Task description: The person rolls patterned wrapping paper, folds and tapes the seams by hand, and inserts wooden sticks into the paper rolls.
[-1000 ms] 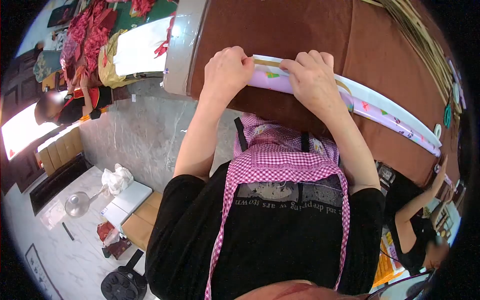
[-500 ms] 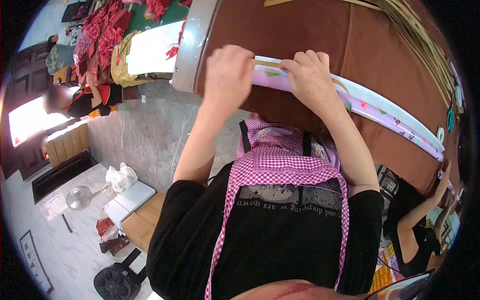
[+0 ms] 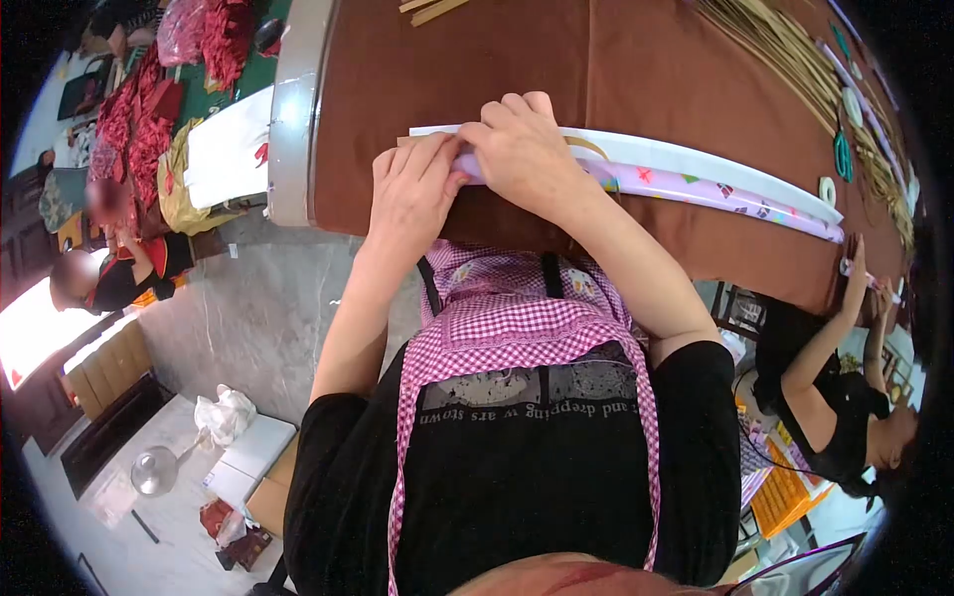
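Observation:
A long, partly rolled sheet of lilac patterned paper [image 3: 720,191] with a white inner side lies along the near edge of the brown-covered table. My left hand [image 3: 409,189] grips its left end, thumb underneath and fingers on top. Right beside it, my right hand [image 3: 519,154] is curled over the roll with its fingers pressed down. A thin tan strip [image 3: 586,148] curves out from under the right hand over the white side. Another bit of tan strip shows by the left fingertips. Part of the roll is hidden beneath both hands.
Bundled tan strips [image 3: 770,65] lie at the far right, near green-handled scissors [image 3: 843,157] and a white tape roll [image 3: 827,190]. More flat strips [image 3: 437,10] sit at the far edge. A co-worker [image 3: 830,397] works at the right; another person sits far left.
The view has shifted, so the table appears further left. My left hand has come down onto the paper's end and closer to my right hand, covering the strip seen between them.

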A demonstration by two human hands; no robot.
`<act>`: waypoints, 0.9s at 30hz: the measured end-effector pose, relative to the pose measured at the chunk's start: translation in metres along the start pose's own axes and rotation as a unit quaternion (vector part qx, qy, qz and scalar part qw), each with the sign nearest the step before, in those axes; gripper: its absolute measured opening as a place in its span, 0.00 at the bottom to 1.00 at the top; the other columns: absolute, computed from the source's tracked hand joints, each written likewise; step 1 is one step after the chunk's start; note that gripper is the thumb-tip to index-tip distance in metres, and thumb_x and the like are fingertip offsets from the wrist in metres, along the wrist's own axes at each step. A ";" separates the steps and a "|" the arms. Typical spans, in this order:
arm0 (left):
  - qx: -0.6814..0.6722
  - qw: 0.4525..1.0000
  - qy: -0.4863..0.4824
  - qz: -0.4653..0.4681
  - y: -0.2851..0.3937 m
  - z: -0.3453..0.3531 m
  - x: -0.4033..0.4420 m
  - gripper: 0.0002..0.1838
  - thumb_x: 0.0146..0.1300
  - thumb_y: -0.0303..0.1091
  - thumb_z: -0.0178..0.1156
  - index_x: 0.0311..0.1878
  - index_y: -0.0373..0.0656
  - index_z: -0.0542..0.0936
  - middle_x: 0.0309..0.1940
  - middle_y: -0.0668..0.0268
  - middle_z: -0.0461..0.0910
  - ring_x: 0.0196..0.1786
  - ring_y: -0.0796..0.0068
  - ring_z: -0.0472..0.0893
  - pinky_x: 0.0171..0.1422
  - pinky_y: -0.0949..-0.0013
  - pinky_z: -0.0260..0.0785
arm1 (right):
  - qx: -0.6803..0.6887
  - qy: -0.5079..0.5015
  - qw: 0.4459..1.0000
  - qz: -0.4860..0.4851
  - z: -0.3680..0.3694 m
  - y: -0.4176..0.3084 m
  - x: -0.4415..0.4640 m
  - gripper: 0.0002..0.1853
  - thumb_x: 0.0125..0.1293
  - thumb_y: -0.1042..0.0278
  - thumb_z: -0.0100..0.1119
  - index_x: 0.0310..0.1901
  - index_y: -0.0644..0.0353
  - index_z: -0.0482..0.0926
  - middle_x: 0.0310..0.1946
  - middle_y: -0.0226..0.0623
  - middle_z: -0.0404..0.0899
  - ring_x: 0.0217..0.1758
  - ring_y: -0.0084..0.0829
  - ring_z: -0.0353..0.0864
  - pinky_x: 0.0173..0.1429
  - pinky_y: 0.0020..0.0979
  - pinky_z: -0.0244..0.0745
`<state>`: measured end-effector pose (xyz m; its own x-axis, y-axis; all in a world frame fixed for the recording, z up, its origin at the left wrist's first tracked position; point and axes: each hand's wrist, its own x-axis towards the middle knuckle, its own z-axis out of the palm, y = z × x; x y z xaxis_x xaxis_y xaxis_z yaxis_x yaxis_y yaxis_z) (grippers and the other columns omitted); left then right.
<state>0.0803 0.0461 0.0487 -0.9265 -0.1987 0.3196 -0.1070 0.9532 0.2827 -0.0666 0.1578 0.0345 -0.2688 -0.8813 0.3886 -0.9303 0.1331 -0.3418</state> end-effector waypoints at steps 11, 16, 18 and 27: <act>0.045 0.999 -0.002 0.000 -0.001 0.001 -0.004 0.16 0.60 0.35 0.66 0.51 0.43 0.80 0.52 0.70 0.79 0.55 0.73 0.77 0.64 0.57 0.58 | -0.045 -0.061 0.997 0.007 -0.024 0.002 -0.002 0.07 0.61 0.70 0.56 0.39 0.53 0.83 0.32 0.32 0.79 0.43 0.36 0.77 0.53 0.38 0.65; 0.039 0.999 0.001 -0.001 -0.004 0.004 -0.006 0.16 0.59 0.35 0.67 0.50 0.43 0.80 0.52 0.69 0.79 0.56 0.73 0.77 0.64 0.57 0.58 | 0.040 -0.095 0.991 0.082 -0.055 0.027 -0.020 0.07 0.63 0.72 0.55 0.40 0.52 0.82 0.32 0.34 0.81 0.43 0.37 0.80 0.52 0.39 0.65; 0.040 0.999 -0.003 0.001 -0.004 0.003 -0.005 0.17 0.58 0.35 0.67 0.50 0.43 0.80 0.52 0.69 0.79 0.56 0.73 0.77 0.64 0.58 0.58 | 0.058 -0.127 0.983 0.119 -0.076 0.040 -0.031 0.09 0.64 0.73 0.54 0.42 0.53 0.83 0.34 0.36 0.82 0.44 0.38 0.80 0.54 0.38 0.65; 0.043 0.999 -0.005 0.008 -0.003 0.002 -0.003 0.17 0.58 0.36 0.67 0.50 0.44 0.80 0.55 0.69 0.79 0.55 0.72 0.78 0.63 0.59 0.58 | 0.174 -0.110 0.935 0.289 -0.128 0.094 -0.086 0.10 0.61 0.77 0.54 0.42 0.64 0.84 0.35 0.40 0.83 0.35 0.32 0.81 0.41 0.30 0.72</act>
<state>0.0827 0.0446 0.0449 -0.9318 -0.1822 0.3138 -0.1229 0.9722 0.1995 -0.1634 0.3038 0.0787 -0.6083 -0.7845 -0.1205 -0.4965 0.4946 -0.7134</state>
